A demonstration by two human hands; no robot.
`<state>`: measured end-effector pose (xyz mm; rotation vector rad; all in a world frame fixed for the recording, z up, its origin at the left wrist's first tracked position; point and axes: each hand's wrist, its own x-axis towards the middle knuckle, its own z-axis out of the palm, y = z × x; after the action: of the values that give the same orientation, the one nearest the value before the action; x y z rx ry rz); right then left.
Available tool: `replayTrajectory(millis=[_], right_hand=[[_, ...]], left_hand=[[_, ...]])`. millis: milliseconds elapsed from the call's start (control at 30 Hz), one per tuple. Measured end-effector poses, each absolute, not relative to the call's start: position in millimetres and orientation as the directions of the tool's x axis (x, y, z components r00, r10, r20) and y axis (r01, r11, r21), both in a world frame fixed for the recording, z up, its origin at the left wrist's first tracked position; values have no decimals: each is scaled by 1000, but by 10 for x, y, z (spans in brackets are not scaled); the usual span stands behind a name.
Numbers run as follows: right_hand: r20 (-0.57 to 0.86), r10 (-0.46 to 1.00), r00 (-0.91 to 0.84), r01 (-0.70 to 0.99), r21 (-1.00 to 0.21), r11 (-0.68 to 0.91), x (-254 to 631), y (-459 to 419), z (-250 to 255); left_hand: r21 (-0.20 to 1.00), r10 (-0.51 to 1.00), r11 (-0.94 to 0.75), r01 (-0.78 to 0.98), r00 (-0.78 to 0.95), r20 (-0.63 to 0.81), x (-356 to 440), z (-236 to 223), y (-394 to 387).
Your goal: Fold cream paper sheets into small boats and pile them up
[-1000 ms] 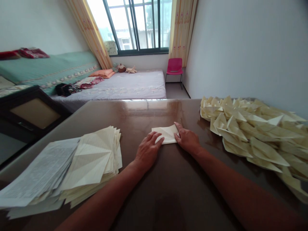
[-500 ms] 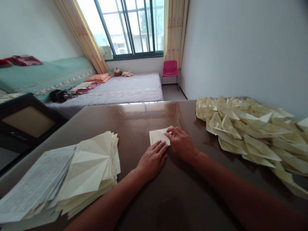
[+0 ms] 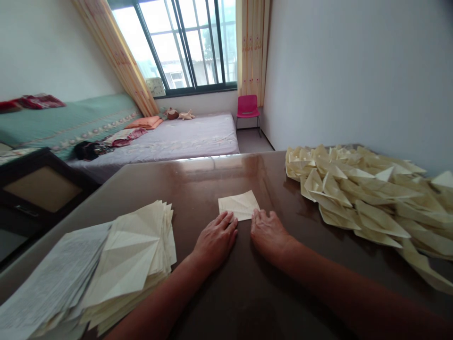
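Observation:
A small cream square of folded paper (image 3: 239, 203) lies flat on the brown table, with a crease running across it. My left hand (image 3: 216, 238) rests palm down, its outstretched fingertips on the paper's lower left edge. At the lower right corner is my right hand (image 3: 271, 236), fingers lying down with their tips touching the paper's edge; its thumb is hidden. To the left, a stack of creased cream sheets (image 3: 130, 250) overlaps a pile of printed pages (image 3: 60, 274). Many folded paper pieces (image 3: 364, 189) are heaped at the right.
The glossy brown table (image 3: 198, 182) reaches toward a bed (image 3: 198, 137) under the window. A dark cabinet (image 3: 42, 184) stands at the left beyond the table's edge. A pink chair (image 3: 247, 107) is by the far wall.
My right hand has moved down from the paper's upper right to its lower right corner, uncovering the top face. My left hand has slid slightly left and down. The camera view has tilted up slightly.

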<state>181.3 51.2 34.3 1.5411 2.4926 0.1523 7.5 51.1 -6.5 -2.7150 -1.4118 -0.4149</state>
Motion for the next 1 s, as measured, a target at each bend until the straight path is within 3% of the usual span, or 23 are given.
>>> replayTrajectory(millis=[100, 300, 467, 633, 833, 1000], right_hand=[[-125, 901, -415, 892, 141, 430, 1828, 567, 414], [91, 884, -458, 888, 83, 452, 1925, 770, 297], [100, 845, -525, 851, 43, 523, 1960, 822, 218], [88, 834, -545, 837, 9, 546, 2018, 886, 218], [199, 798, -569, 820, 62, 570, 1973, 842, 232], [263, 689, -676, 720, 35, 693, 1853, 660, 288]], left_hand=[[56, 819, -534, 844, 500, 281, -7, -58, 538], [-30, 809, -527, 849, 512, 289, -68, -73, 619], [-101, 797, -532, 841, 537, 276, -53, -79, 613], [-41, 823, -480, 877, 465, 326, -80, -141, 645], [-39, 781, -505, 863, 475, 406, -105, -108, 638], [1, 776, -553, 833, 515, 365, -95, -73, 588]])
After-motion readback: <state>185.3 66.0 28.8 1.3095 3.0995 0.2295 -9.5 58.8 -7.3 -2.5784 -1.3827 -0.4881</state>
